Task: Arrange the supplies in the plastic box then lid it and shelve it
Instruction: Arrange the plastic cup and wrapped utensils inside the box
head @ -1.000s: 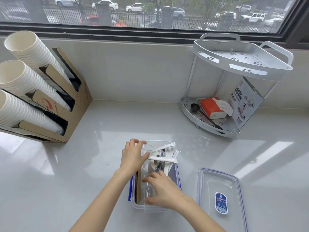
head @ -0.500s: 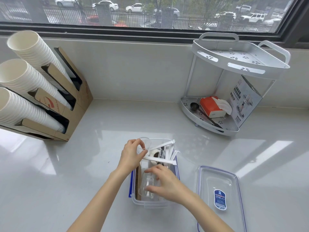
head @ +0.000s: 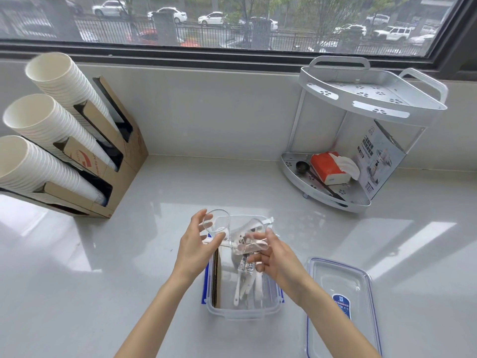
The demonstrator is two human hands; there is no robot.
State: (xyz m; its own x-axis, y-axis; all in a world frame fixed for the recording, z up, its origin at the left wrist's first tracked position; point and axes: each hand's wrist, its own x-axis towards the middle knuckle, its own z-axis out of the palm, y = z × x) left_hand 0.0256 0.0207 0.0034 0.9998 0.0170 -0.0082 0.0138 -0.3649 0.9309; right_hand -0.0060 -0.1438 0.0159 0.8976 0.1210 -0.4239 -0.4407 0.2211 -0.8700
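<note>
Both hands, which half a second ago worked low inside the plastic box (head: 241, 312), are now raised above it. The left hand (head: 196, 245) has its fingers (head: 206, 223) curled around a clear cup (head: 216, 223); the right hand (head: 277, 254) pinches a second clear cup (head: 251, 244), tipped sideways. Beyond the right fingers, the lid (head: 340, 303) lies on the table (head: 77, 280).

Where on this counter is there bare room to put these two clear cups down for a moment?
The counter lies bare between the cup dispenser and the plastic box, and also between the box and the corner rack. The lid fills the space right of the box; the box itself is crowded.
</note>
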